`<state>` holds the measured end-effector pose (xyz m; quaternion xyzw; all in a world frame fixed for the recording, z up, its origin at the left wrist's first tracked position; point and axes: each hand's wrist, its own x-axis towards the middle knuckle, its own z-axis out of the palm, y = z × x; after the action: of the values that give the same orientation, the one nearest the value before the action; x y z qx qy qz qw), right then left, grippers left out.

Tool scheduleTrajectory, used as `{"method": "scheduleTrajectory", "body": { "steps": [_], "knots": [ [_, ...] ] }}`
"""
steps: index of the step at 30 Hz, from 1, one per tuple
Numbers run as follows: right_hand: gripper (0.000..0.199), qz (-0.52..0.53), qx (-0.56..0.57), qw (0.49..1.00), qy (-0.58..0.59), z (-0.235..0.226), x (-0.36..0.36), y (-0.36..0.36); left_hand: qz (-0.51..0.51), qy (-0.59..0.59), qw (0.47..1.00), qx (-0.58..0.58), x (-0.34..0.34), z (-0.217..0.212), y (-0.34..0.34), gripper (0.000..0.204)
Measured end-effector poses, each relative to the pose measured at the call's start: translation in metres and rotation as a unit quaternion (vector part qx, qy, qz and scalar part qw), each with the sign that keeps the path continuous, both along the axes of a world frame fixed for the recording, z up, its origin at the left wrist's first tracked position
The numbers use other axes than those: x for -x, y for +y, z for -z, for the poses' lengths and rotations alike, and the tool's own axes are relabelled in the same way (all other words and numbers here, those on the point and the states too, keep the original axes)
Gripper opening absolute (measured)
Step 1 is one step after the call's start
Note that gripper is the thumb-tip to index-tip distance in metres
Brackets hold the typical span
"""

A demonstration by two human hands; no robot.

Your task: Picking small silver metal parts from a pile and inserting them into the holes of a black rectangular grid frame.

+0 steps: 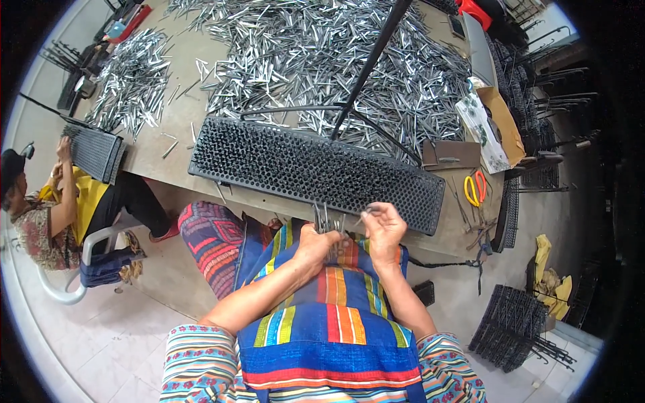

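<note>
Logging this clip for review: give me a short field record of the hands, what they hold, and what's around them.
left hand: grips a bunch of thin metal pins, upright
right hand: pinches one pin at its fingertips
black perforated tray: on the table edge, just beyond both hands
loose pin pile: spread across the table
scissors: right of tray
co-worker: seated left, with a similar tray

Both bare forearms reach forward over the lap — left hand (316, 243) fisted, right hand (383, 227) raised, fingertips pinched.

Open brown cardboard box (505, 121), perhaps printed, at the table's right end (463, 232).
</note>
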<state>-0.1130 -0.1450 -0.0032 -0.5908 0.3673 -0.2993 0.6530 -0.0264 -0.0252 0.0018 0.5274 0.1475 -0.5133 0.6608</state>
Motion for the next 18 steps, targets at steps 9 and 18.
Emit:
{"method": "scheduleTrajectory", "body": {
  "steps": [9, 18],
  "knots": [
    [0.01, 0.004, 0.32, 0.944, 0.084, 0.007, -0.019, -0.018, 0.06, -0.016, 0.998, -0.003, -0.002, -0.002, 0.0, 0.011],
    [0.011, -0.074, 0.453, 0.879, 0.131, -0.001, -0.023, -0.013, 0.035, 0.031, 0.999, 0.019, -0.004, 0.003, 0.001, 0.015]
  ]
}}
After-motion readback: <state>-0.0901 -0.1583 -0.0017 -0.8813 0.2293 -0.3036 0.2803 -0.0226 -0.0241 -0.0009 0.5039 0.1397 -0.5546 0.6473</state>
